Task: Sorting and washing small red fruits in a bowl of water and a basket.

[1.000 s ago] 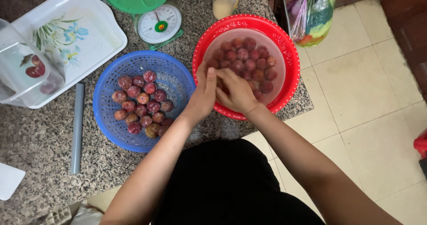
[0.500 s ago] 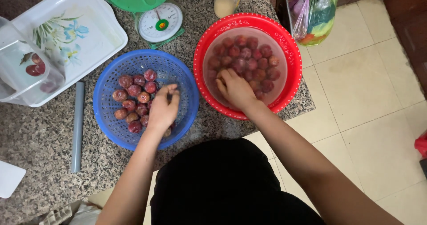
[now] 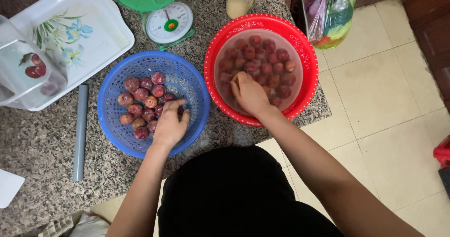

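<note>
Plums (image 3: 143, 106) are lying about a dozen deep in the blue basket (image 3: 117, 138) under the loosely open left hand (image 3: 169, 124), while right of it the right hand (image 3: 248, 92), curled, grip hidden, is reaching among the larger share in the red basin (image 3: 307, 54).

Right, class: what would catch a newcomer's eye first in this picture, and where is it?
Two bright round plastic baskets sit on the speckled stone counter: a blue perforated basket at left and a red basket at right, both holding small dark red round fruits. The left hand reaches into the blue one, the right hand into the red.
</note>
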